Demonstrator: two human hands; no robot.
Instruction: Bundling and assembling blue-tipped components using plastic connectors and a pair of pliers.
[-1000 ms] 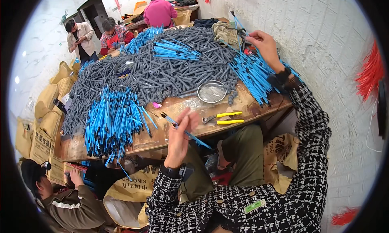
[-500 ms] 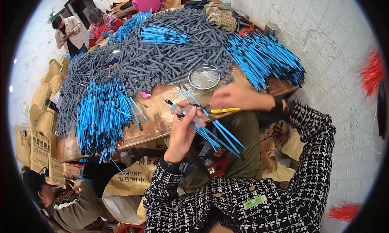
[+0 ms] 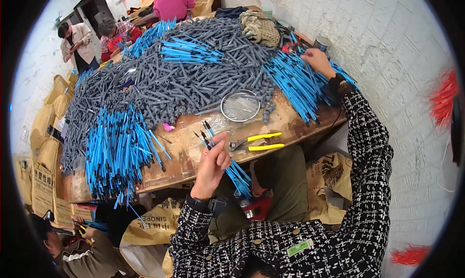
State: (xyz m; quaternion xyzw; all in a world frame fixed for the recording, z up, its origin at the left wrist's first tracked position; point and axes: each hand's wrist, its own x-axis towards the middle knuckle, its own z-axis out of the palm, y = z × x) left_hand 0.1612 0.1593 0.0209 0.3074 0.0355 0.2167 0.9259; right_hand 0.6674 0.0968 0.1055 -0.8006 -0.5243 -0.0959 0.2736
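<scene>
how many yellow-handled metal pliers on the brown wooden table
1: the pliers, near the front edge of the wooden table, right of the left hand; others may be hidden.

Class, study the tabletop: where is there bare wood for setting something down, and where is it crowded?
Bare wood shows between the round dish, yellow-handled pliers and right blue rods; another patch lies between the left blue rods and the left hand. Gray plastic pieces crowd the middle and back.

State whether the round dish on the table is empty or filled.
The round dish is not empty: thin, pale strips lie inside its silvery rim. I cannot tell how deep.
</scene>
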